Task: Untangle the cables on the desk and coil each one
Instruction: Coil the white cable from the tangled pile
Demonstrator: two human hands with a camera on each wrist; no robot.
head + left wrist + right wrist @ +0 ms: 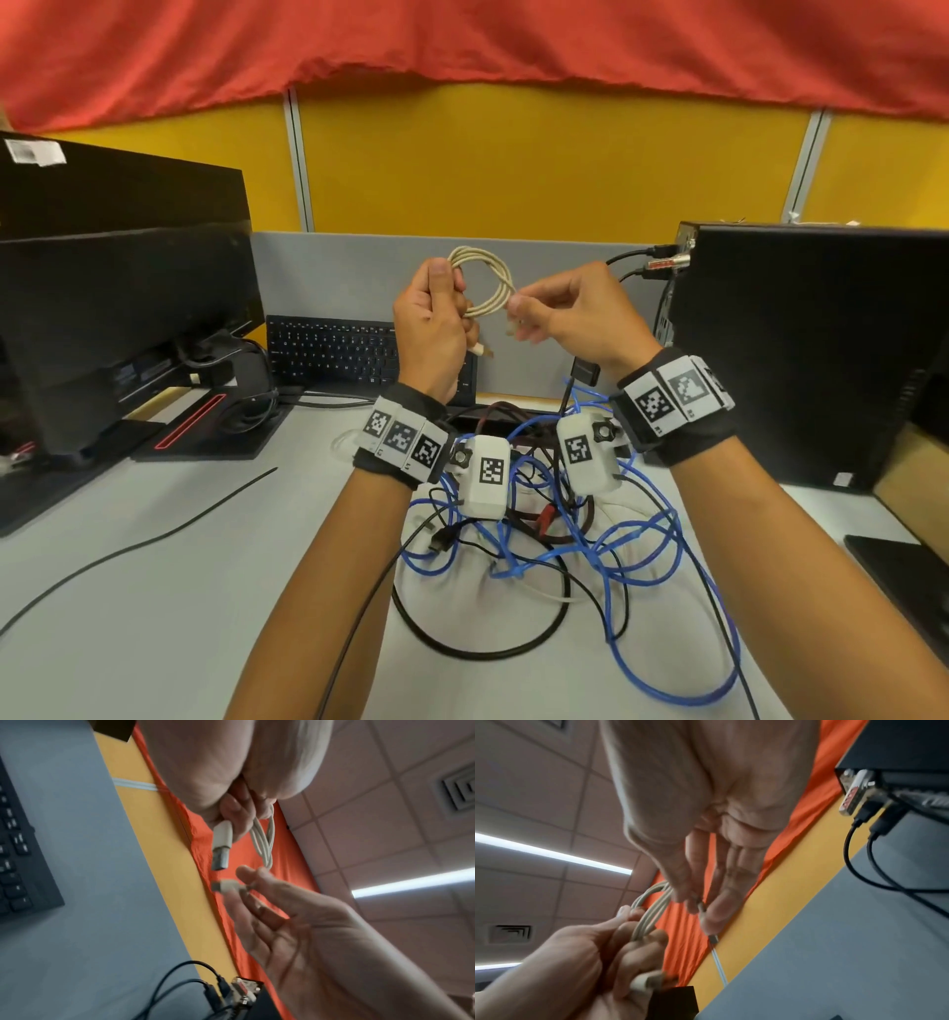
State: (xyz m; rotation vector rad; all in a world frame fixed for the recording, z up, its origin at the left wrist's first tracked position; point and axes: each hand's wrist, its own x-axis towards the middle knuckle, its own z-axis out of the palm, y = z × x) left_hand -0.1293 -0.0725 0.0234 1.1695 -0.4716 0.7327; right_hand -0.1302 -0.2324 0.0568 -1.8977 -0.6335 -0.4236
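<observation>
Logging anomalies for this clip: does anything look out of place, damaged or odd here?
Nothing looks damaged. The white cable is coiled, gripped by the left hand, its small plug pinched by the right hand. The one mess is the expected one: blue cable and black cables still knotted together on the desk.

My right hand (706, 833) fills the top of the frame, thumb and fingertips (713, 914) pinching the small plug end of the white cable (649, 914). At lower left, my left hand (582, 959) grips the cable's coiled loops, its larger plug (644, 981) sticking out below my fingers.
</observation>
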